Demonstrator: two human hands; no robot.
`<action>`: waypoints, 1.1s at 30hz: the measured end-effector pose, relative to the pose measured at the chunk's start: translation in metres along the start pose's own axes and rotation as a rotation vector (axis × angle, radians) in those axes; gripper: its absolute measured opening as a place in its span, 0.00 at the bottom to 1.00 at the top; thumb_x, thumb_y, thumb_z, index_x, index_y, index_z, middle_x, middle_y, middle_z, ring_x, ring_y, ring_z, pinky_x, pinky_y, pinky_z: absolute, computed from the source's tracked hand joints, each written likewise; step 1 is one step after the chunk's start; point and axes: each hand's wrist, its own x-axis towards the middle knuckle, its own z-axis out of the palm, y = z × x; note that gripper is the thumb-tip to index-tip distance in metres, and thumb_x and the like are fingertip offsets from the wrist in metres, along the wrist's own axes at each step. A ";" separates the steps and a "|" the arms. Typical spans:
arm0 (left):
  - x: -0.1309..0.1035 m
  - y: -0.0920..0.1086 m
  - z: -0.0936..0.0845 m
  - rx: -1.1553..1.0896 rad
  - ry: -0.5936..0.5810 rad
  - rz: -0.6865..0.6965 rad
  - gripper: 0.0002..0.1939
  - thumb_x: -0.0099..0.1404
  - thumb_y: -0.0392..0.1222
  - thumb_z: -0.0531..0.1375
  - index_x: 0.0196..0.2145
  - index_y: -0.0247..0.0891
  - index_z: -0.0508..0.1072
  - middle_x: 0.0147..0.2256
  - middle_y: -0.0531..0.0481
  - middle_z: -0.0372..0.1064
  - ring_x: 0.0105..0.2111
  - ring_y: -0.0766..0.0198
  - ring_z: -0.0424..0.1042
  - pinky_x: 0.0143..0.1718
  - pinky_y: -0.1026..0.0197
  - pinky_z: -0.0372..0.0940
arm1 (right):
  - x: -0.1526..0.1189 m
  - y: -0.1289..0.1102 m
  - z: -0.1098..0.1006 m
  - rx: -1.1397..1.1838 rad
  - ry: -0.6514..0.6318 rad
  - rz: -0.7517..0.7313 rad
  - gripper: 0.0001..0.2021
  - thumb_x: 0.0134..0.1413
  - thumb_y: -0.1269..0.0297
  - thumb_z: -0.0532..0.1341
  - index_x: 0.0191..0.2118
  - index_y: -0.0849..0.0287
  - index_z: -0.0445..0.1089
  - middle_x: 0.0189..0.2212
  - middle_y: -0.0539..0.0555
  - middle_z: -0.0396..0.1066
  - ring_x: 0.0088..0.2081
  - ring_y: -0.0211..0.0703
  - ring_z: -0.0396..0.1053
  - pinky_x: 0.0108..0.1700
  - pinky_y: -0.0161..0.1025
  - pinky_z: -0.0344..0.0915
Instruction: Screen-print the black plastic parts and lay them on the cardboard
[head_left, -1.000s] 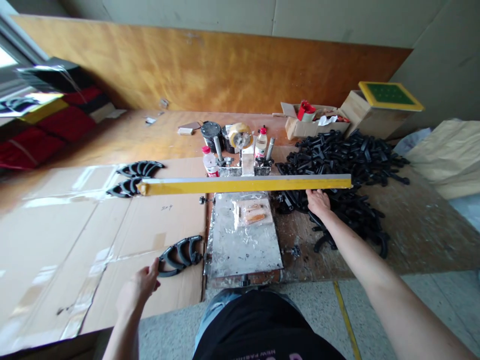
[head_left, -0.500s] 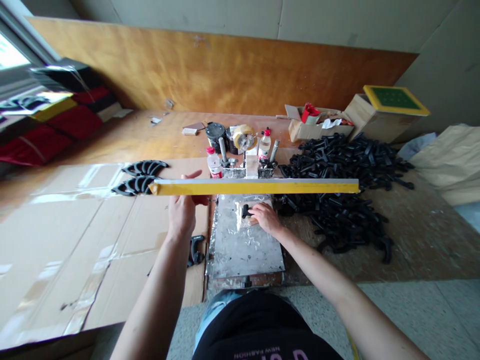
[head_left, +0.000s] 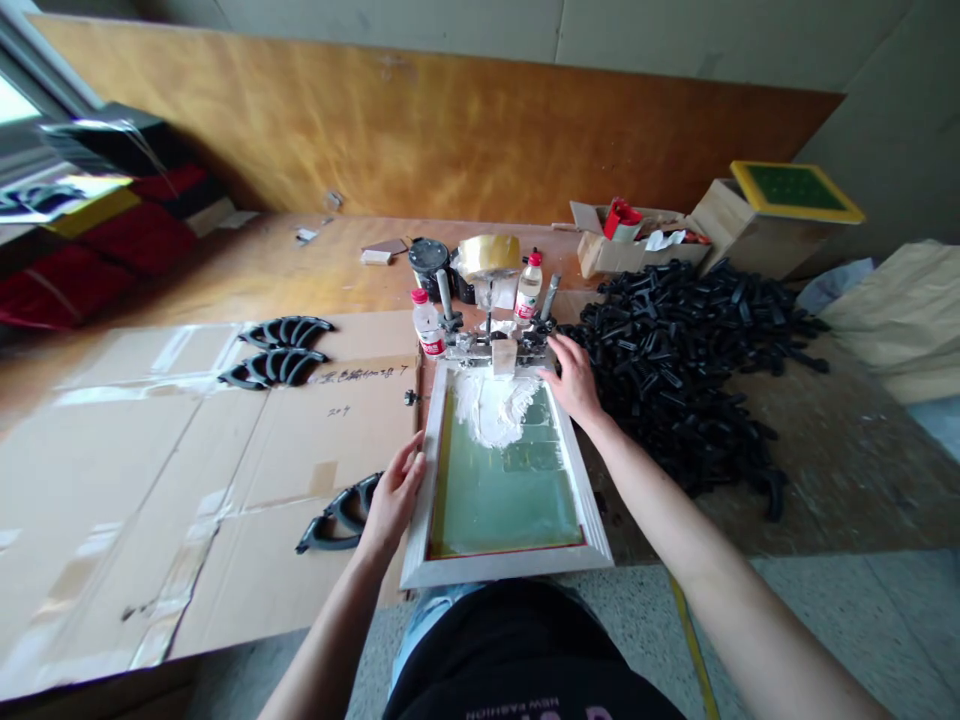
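Observation:
A screen printing frame lies low over the bench, with a green mesh and white ink smeared near its far end. Beside its left rail is my left hand, fingertips at the edge and thumb apart from the fingers. My right hand is at the far right corner, close to the metal clamp, with thumb and fingers spread. To the left of my left hand lies a curved black plastic part, partly covered by the hand. The printing plate beneath the frame is hidden.
A large heap of black plastic parts covers the right side. Several curved parts sit on cardboard at left. Bottles, a black tub and a tape roll stand behind the clamp.
The raised frame has come down over the plate, my left hand lowering with it. My right hand has left the small black part on the plate and moved to the frame's far right corner.

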 end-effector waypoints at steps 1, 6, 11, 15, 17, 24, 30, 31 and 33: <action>0.003 -0.013 0.003 0.003 -0.015 -0.026 0.40 0.58 0.65 0.60 0.62 0.42 0.65 0.33 0.49 0.76 0.33 0.58 0.74 0.35 0.60 0.67 | 0.010 -0.013 0.004 0.015 0.003 -0.070 0.25 0.57 0.66 0.62 0.61 0.60 0.64 0.58 0.63 0.63 0.58 0.54 0.61 0.59 0.50 0.61; 0.015 -0.043 0.013 0.088 -0.008 -0.024 0.38 0.60 0.62 0.59 0.63 0.41 0.65 0.32 0.49 0.75 0.34 0.57 0.75 0.39 0.58 0.68 | 0.021 -0.062 0.029 -0.097 -0.305 -0.204 0.08 0.57 0.69 0.63 0.44 0.60 0.70 0.40 0.58 0.73 0.44 0.47 0.68 0.46 0.40 0.65; 0.014 -0.042 0.013 0.072 0.001 -0.040 0.35 0.60 0.61 0.59 0.60 0.40 0.69 0.34 0.48 0.77 0.36 0.55 0.76 0.41 0.55 0.69 | -0.027 -0.066 0.014 -0.068 -0.484 -0.486 0.07 0.55 0.77 0.58 0.38 0.61 0.70 0.36 0.57 0.72 0.40 0.45 0.68 0.43 0.38 0.63; 0.015 -0.044 0.014 0.067 0.017 -0.055 0.35 0.60 0.61 0.59 0.58 0.39 0.70 0.36 0.46 0.77 0.37 0.55 0.76 0.42 0.55 0.70 | -0.036 -0.064 -0.003 0.077 -0.568 -0.684 0.04 0.55 0.74 0.60 0.35 0.59 0.70 0.34 0.54 0.72 0.38 0.44 0.67 0.41 0.38 0.62; 0.015 -0.044 0.014 0.045 0.001 -0.056 0.36 0.60 0.62 0.58 0.59 0.38 0.69 0.36 0.46 0.77 0.37 0.55 0.76 0.41 0.56 0.70 | -0.032 -0.065 0.000 0.066 -0.523 -0.609 0.04 0.55 0.75 0.60 0.33 0.59 0.70 0.33 0.54 0.72 0.38 0.44 0.67 0.41 0.37 0.62; 0.011 -0.034 0.013 0.012 -0.018 -0.086 0.39 0.58 0.64 0.59 0.61 0.38 0.66 0.31 0.49 0.76 0.30 0.59 0.74 0.33 0.59 0.68 | -0.053 -0.062 0.010 0.091 -0.465 -0.633 0.08 0.57 0.76 0.58 0.39 0.61 0.72 0.36 0.56 0.72 0.42 0.46 0.67 0.45 0.40 0.64; 0.003 -0.004 0.001 0.006 -0.068 -0.101 0.41 0.58 0.66 0.60 0.62 0.41 0.64 0.32 0.50 0.75 0.30 0.60 0.73 0.30 0.62 0.65 | 0.016 -0.067 0.006 0.091 -0.372 -0.294 0.21 0.57 0.64 0.65 0.57 0.53 0.68 0.43 0.54 0.74 0.42 0.44 0.71 0.44 0.38 0.66; 0.001 0.006 -0.003 -0.011 -0.078 -0.081 0.41 0.58 0.67 0.59 0.62 0.40 0.65 0.33 0.50 0.75 0.30 0.60 0.72 0.30 0.63 0.65 | 0.032 -0.065 0.003 0.064 -0.353 -0.237 0.26 0.57 0.63 0.66 0.61 0.50 0.64 0.44 0.54 0.74 0.42 0.45 0.72 0.44 0.38 0.67; 0.000 0.026 -0.010 -0.039 -0.072 -0.033 0.39 0.59 0.68 0.57 0.58 0.38 0.70 0.32 0.50 0.74 0.29 0.61 0.71 0.30 0.63 0.64 | 0.056 -0.055 -0.004 0.015 -0.307 -0.139 0.30 0.57 0.62 0.65 0.64 0.47 0.61 0.45 0.53 0.75 0.42 0.45 0.72 0.45 0.39 0.67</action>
